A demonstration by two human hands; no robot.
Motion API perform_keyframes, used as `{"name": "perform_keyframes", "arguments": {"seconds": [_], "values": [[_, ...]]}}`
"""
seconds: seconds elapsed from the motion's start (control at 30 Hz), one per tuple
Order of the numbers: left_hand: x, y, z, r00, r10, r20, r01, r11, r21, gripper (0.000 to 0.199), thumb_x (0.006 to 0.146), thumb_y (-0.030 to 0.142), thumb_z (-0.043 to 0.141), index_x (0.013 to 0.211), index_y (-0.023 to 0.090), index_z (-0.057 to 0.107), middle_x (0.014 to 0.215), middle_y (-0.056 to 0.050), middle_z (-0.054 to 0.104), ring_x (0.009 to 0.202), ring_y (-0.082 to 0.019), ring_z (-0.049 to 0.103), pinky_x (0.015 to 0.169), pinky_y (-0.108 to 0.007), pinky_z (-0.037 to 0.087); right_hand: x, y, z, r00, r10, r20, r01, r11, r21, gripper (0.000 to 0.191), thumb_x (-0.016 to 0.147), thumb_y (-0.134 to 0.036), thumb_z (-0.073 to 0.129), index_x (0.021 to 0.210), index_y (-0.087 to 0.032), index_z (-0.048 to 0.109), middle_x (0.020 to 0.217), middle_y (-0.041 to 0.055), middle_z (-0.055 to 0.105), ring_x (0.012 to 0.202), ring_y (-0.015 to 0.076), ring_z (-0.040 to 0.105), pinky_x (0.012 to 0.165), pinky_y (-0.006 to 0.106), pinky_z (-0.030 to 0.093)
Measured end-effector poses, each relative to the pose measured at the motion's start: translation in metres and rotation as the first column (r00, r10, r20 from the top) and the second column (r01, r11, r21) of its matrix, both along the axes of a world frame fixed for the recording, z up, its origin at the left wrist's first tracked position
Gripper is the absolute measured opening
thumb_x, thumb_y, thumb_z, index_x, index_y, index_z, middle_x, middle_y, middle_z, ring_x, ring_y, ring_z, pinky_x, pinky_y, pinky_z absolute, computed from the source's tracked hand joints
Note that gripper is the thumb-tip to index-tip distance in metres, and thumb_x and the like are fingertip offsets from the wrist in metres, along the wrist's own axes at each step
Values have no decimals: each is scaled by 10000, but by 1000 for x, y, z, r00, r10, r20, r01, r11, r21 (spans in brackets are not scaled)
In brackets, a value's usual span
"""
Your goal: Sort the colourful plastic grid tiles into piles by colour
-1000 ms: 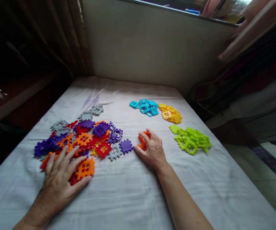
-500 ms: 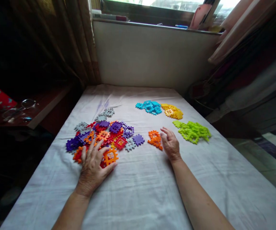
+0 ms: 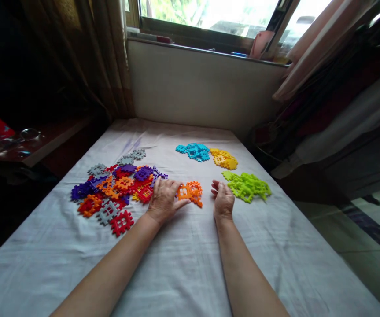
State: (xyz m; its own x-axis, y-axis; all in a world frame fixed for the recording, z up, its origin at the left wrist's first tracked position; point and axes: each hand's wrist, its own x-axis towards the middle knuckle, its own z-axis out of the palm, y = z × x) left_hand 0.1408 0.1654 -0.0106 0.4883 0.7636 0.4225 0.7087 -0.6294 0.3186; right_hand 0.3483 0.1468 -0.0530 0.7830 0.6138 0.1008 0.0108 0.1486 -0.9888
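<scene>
My left hand [image 3: 165,199] lies palm down at the right edge of a mixed pile, its thumb and fingertips at an orange square piece [image 3: 183,192]. That piece touches other orange pieces [image 3: 195,189]. My right hand [image 3: 223,200] rests on the sheet to their right, its fingers partly curled and apart, holding nothing. Beside it lies a heap of lime green pieces [image 3: 249,187]. The mixed pile has purple [image 3: 143,173], red [image 3: 122,223], orange [image 3: 123,182] and grey pieces [image 3: 108,211].
Blue pieces [image 3: 194,151] and yellow pieces [image 3: 224,159] lie farther back on the white sheet [image 3: 183,264]. A dark side table [image 3: 41,149] with glasses [image 3: 29,134] stands left. Clothes hang at the right, and a window is behind.
My left hand has moved right from the mixed pile, bringing an orange square piece to the other orange pieces. The red and grey pieces formerly under it now show. The view has shifted slightly.
</scene>
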Motion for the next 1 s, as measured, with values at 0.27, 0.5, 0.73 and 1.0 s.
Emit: {"name": "perform_keyframes", "arguments": {"seconds": [0.27, 0.5, 0.73, 1.0], "values": [[25, 13, -9, 997, -5, -77, -3, 995, -95, 701, 836, 605, 661, 1398, 206, 534, 1359, -155, 640, 1325, -339, 520, 1201, -632, 200, 6, 20, 15, 983, -66, -171, 56, 996, -65, 401, 713, -532, 548, 870, -189, 682, 957, 91, 757, 781, 163, 698, 547, 217, 495], [-50, -11, -16, 981, -44, -189, 45, 999, 0, 447, 920, 463, 578, 1329, 288, 623, 1395, -88, 639, 1399, -336, 465, 1216, -656, 141, 15, 22, 8, 996, -40, 85, 42, 999, -27, 429, 734, -545, 541, 904, -175, 677, 899, 77, 746, 696, 148, 669, 551, 232, 465], [-91, -5, 6, 987, 62, -148, -54, 997, 59, 421, 944, 466, 501, 1296, 280, 636, 1390, -73, 643, 1396, -305, 468, 1220, -603, 175, 17, 5, -2, 985, -26, 168, 31, 999, -26, 406, 739, -513, 561, 909, -171, 698, 843, 70, 750, 651, 156, 676, 570, 258, 486], [-152, 19, 17, 842, 498, -206, -482, 867, 128, 487, 860, 574, 536, 1105, 185, 696, 1257, -195, 658, 1253, -392, 526, 1137, -654, 264, 16, 8, 3, 995, -15, 100, 17, 1000, -10, 388, 689, -505, 620, 853, -166, 712, 786, 69, 751, 609, 155, 665, 534, 252, 477]]}}
